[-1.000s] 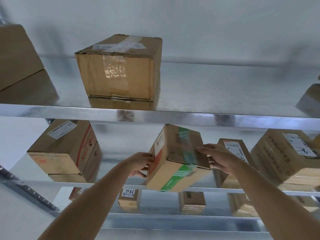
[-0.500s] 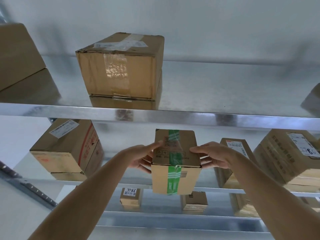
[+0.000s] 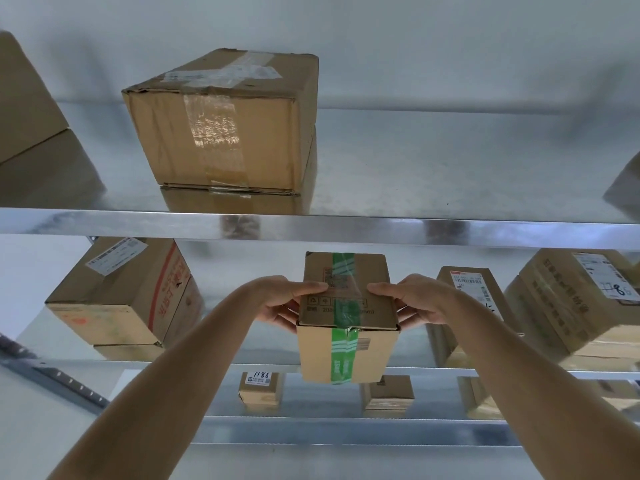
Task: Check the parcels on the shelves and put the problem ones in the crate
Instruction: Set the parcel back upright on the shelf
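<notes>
Left hand (image 3: 280, 301), right hand (image 3: 417, 301), gripping green-taped parcel (image 3: 348, 336)

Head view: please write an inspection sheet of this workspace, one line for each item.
Surface: metal shelves, several levels, shiny.
Job's things: green-taped parcel held in front of the middle shelf; crate: nothing seen.
Clutter: large clear-taped box on the upper shelf; other labelled boxes on the middle and lower shelves.
Grippers: left hand and right hand each hold one side of the parcel, thumbs on top.
Cables: nothing seen.
Surroundings: pale wall behind.
</notes>
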`<action>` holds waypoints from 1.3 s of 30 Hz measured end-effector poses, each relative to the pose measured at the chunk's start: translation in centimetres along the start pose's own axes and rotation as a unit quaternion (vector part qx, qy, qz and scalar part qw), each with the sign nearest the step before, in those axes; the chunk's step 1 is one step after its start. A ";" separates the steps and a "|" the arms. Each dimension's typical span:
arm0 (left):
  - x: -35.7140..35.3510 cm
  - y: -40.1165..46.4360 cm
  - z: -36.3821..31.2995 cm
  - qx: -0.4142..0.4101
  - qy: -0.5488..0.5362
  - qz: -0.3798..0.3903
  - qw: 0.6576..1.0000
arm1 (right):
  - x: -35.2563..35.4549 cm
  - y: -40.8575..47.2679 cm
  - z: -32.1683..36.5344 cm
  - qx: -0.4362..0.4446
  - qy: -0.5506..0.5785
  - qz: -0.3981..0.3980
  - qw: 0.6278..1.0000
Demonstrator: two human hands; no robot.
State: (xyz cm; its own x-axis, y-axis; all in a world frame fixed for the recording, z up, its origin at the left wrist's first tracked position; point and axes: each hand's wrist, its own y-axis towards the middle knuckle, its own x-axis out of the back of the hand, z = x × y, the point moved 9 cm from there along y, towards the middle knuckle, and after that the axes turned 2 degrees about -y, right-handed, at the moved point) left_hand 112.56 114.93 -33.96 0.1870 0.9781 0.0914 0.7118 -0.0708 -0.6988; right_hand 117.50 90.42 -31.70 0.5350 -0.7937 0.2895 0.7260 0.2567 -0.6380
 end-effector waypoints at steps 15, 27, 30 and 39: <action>0.2 0.2 -0.3 -0.012 0.003 0.009 1.000 | 0.0 0.7 0.2 0.010 -0.020 0.012 1.000; 0.3 -0.3 0.7 -0.045 -0.033 -0.022 0.998 | 0.0 -0.1 -1.9 0.016 0.040 -0.019 0.999; 0.6 -0.2 1.2 -0.052 -0.050 -0.023 0.997 | -0.1 0.8 -4.2 -0.006 0.108 -0.011 0.994; 2.6 0.0 4.9 -0.061 -0.209 0.008 0.976 | -2.9 2.2 -9.7 -0.085 0.069 0.000 0.994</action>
State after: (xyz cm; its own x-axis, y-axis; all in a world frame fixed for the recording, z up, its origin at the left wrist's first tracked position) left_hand 109.73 118.41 -37.26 -0.0762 0.9692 -0.2343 0.7907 -0.0844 -0.6064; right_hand 113.33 87.95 -40.84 0.4615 -0.8652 0.1961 0.6358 0.1684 -0.7532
